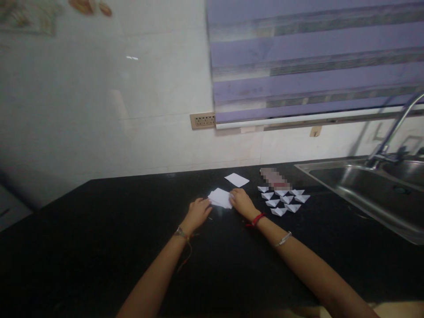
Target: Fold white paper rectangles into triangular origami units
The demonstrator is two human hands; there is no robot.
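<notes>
On the black countertop lie several sheets of white paper, overlapping in a loose stack. My left hand grips the stack's left edge, fingers curled at its corner. At the opposite edge, my right hand has its fingers closed on the same paper. Just behind, a separate white sheet lies flat. To the right of my right hand, several small folded paper boats sit grouped in rows. My fingertips are partly hidden against the sheets.
A blurred-out flat object lies behind the paper boats. At the right is a steel sink with a tall faucet. Wall sockets and a purple striped blind are on the tiled wall behind the counter.
</notes>
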